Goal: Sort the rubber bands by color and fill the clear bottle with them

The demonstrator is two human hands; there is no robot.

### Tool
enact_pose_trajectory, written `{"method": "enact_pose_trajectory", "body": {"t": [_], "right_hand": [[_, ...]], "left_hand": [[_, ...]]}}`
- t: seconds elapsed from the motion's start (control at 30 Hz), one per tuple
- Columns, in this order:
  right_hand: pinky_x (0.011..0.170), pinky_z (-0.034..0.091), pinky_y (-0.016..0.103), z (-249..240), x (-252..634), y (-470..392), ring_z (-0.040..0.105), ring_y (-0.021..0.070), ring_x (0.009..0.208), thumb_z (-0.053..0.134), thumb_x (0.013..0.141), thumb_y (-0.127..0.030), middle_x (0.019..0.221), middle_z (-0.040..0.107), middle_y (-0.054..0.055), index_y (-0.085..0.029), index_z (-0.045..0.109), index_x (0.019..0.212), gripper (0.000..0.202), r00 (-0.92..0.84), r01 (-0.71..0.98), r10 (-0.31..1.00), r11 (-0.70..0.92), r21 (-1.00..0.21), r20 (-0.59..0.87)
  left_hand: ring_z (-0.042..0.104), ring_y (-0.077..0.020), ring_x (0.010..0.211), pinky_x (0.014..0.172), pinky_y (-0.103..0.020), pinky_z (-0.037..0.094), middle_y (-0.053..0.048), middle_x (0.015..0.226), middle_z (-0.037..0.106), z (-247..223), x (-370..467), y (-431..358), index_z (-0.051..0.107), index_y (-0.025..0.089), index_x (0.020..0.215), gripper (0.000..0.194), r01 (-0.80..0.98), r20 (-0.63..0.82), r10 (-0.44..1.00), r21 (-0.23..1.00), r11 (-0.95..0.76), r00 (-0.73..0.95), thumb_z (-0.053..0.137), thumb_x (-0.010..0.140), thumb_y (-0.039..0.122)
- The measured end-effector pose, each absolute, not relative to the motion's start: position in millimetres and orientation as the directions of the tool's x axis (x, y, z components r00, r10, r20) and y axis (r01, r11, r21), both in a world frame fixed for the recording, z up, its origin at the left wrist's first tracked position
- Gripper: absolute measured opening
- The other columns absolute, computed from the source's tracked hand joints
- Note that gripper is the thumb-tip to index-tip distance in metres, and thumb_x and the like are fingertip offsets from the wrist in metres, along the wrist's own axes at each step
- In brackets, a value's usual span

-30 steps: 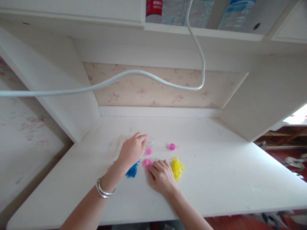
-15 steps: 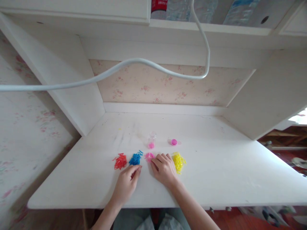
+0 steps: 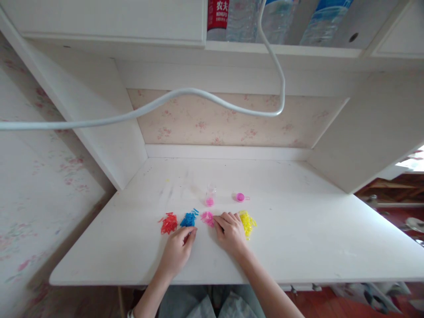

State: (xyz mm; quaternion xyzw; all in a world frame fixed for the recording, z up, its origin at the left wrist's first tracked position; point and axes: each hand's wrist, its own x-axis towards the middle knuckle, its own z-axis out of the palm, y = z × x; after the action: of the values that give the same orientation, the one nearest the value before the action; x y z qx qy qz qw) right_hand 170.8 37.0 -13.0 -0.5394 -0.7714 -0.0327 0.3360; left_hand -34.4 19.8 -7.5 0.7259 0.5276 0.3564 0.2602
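Pink pieces (image 3: 207,218): clear jar (image 3: 210,196) at twelve o'clock, right hand (image 3: 231,233) touching at three. Left hand (image 3: 176,251): fingers pinched together, contents indiscernible. Right fingers' grasp cannot be told.

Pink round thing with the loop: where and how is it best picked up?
I'd pinch the pink round thing by opposite edges of its body, coming from above with the right hand: it lies low on the table, and its thin loop looks flimsy.
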Motion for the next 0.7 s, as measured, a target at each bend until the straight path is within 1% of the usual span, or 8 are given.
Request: {"method": "enact_pose_trajectory", "body": {"t": [0.17,0.33,0.53,0.7], "right_hand": [[0.069,0.028,0.030,-12.8,171.9,38.8,0.050,0.0144,0.069,0.047,0.094,-0.027,0.070,0.059,0.002,-0.025,0.070,0.092,0.023,-0.182,0.843,0.795,0.429,-0.323,0.579],[0.068,0.029,0.029,-9.6,172.7,38.7,0.050,0.0132,0.067,0.048,0.094,-0.030,0.070,0.059,0.001,-0.024,0.070,0.089,0.023,-0.162,0.833,0.778,0.437,-0.339,0.606],[0.067,0.028,0.029,-4.5,171.6,35.5,0.049,0.0134,0.066,0.048,0.094,-0.029,0.067,0.057,0.001,-0.022,0.067,0.081,0.024,-0.132,0.847,0.796,0.400,-0.350,0.591],[0.069,0.028,0.031,-5.6,170.6,34.4,0.048,0.0143,0.067,0.048,0.093,-0.028,0.066,0.056,0.002,-0.021,0.066,0.079,0.023,-0.099,0.852,0.813,0.367,-0.373,0.574]], "left_hand": [[0.064,-0.0160,0.078,0.070,-0.023,0.050,-0.005,0.086,0.070,-6.2,-32.9,20.6,0.069,0.021,0.102,0.029,0.581,0.221,0.957,0.760,-0.290,0.188,0.046,0.091,0.035],[0.065,-0.0160,0.076,0.068,-0.023,0.051,-0.005,0.088,0.070,-8.3,-32.8,16.9,0.069,0.022,0.102,0.028,0.570,0.205,0.959,0.771,-0.283,0.198,0.046,0.091,0.035],[0.066,-0.0161,0.083,0.071,-0.022,0.052,-0.005,0.097,0.071,-7.2,-33.7,14.3,0.068,0.023,0.104,0.028,0.562,0.140,0.973,0.797,-0.222,0.186,0.048,0.090,0.037],[0.066,-0.0164,0.085,0.074,-0.022,0.052,-0.005,0.098,0.071,-8.3,-33.6,16.3,0.068,0.022,0.103,0.028,0.564,0.104,0.979,0.804,-0.188,0.178,0.049,0.090,0.038]]}}
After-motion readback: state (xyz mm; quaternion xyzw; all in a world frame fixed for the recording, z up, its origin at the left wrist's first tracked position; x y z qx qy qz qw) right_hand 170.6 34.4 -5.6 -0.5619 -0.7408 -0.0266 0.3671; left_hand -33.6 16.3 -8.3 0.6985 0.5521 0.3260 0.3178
